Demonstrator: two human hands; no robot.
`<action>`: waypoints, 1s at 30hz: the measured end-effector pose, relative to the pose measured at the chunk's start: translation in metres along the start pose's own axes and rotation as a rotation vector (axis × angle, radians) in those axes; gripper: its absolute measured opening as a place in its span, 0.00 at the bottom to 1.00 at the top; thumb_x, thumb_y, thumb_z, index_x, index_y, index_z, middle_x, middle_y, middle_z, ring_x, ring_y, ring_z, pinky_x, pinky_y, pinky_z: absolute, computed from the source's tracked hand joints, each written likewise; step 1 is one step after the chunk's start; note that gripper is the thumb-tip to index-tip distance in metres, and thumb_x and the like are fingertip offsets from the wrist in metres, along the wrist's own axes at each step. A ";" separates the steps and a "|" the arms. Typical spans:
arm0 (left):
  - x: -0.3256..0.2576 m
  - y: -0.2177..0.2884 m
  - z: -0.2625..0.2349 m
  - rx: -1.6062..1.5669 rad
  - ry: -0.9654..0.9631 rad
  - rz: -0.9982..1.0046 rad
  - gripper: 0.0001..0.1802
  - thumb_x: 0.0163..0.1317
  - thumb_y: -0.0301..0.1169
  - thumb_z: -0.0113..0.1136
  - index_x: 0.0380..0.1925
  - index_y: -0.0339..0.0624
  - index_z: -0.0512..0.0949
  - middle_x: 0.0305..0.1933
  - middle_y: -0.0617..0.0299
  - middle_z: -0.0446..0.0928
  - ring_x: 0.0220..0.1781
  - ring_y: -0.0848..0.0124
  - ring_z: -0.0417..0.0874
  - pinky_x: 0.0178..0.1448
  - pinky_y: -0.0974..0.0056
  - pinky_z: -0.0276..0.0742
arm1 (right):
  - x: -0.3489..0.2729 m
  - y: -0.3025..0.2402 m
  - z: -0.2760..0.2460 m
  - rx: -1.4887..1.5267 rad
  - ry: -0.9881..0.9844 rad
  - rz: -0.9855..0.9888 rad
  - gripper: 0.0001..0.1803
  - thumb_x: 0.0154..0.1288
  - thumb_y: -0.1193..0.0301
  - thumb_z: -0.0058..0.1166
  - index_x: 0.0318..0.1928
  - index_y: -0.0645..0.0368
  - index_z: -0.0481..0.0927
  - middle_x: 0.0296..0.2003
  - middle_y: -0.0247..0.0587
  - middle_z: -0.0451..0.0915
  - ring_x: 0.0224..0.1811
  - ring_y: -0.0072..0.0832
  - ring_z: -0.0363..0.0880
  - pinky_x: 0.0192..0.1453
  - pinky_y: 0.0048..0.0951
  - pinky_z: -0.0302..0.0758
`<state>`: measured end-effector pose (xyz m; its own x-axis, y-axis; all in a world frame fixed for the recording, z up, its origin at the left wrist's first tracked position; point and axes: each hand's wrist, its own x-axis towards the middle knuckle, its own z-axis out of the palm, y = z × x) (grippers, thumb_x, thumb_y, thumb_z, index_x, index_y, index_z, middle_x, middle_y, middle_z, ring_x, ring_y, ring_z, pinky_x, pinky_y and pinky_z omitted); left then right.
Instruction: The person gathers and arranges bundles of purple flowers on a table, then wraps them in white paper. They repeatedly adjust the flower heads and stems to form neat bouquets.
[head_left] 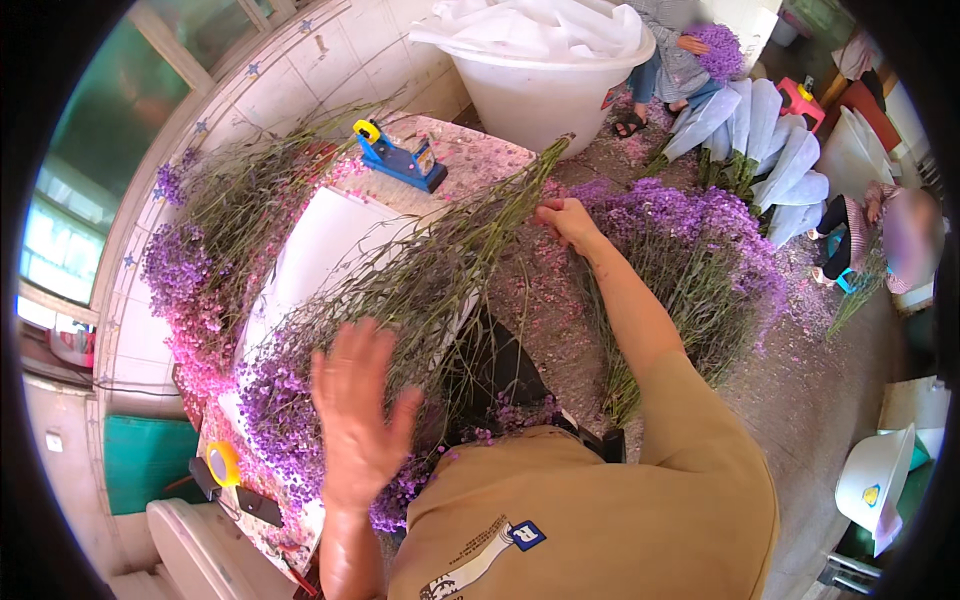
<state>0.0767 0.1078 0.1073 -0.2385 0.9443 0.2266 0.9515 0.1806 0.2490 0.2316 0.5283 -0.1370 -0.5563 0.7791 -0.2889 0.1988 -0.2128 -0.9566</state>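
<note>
Left grip (358, 405) blurred; its forearm (350, 550) cut off below.

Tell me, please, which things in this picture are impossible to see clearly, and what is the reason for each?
All in the head view:
Left hand: outline blurred, probably by motion.
Right hand: too small to tell if it pinches anything.
Paper: partly covered by stems and flowers.
Tub: a white sheet hides its inside.
Person beside the tub: head cut off by the top edge.
</note>
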 end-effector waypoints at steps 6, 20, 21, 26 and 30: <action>-0.020 -0.012 0.046 0.089 -0.179 -0.094 0.39 0.62 0.38 0.72 0.72 0.42 0.70 0.82 0.51 0.60 0.85 0.46 0.55 0.84 0.33 0.43 | 0.011 0.005 0.031 -0.177 0.105 -0.065 0.09 0.72 0.69 0.58 0.39 0.63 0.85 0.30 0.43 0.87 0.21 0.28 0.76 0.24 0.36 0.69; -0.022 -0.037 0.073 0.081 -0.154 -0.104 0.37 0.64 0.36 0.71 0.71 0.40 0.70 0.82 0.52 0.61 0.84 0.46 0.55 0.85 0.34 0.42 | -0.012 0.013 0.034 -0.374 -0.201 -0.070 0.18 0.71 0.61 0.64 0.36 0.67 0.84 0.25 0.39 0.78 0.28 0.27 0.74 0.38 0.39 0.73; -0.029 -0.038 0.072 0.072 -0.156 -0.125 0.37 0.63 0.36 0.71 0.71 0.40 0.71 0.82 0.52 0.61 0.84 0.46 0.55 0.85 0.34 0.42 | -0.031 -0.014 0.050 -0.444 -0.191 -0.007 0.17 0.71 0.64 0.64 0.31 0.67 0.83 0.24 0.36 0.75 0.27 0.22 0.71 0.36 0.35 0.71; -0.023 -0.039 0.069 0.054 -0.140 -0.103 0.36 0.63 0.37 0.71 0.70 0.39 0.71 0.82 0.52 0.62 0.84 0.47 0.55 0.85 0.35 0.42 | -0.020 -0.016 0.054 -0.791 -0.117 -0.167 0.16 0.67 0.64 0.62 0.35 0.69 0.84 0.27 0.54 0.81 0.31 0.47 0.81 0.41 0.50 0.76; -0.024 -0.040 0.071 0.056 -0.144 -0.117 0.36 0.63 0.37 0.71 0.70 0.39 0.72 0.81 0.52 0.62 0.85 0.48 0.56 0.85 0.35 0.42 | -0.017 -0.006 0.053 -1.027 -0.100 -0.485 0.17 0.66 0.64 0.60 0.41 0.68 0.84 0.33 0.65 0.84 0.41 0.62 0.84 0.49 0.61 0.78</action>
<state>0.0586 0.0977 0.0251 -0.3220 0.9448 0.0611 0.9292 0.3030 0.2116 0.1971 0.4848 -0.1282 -0.8074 0.5871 0.0579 0.4859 0.7174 -0.4993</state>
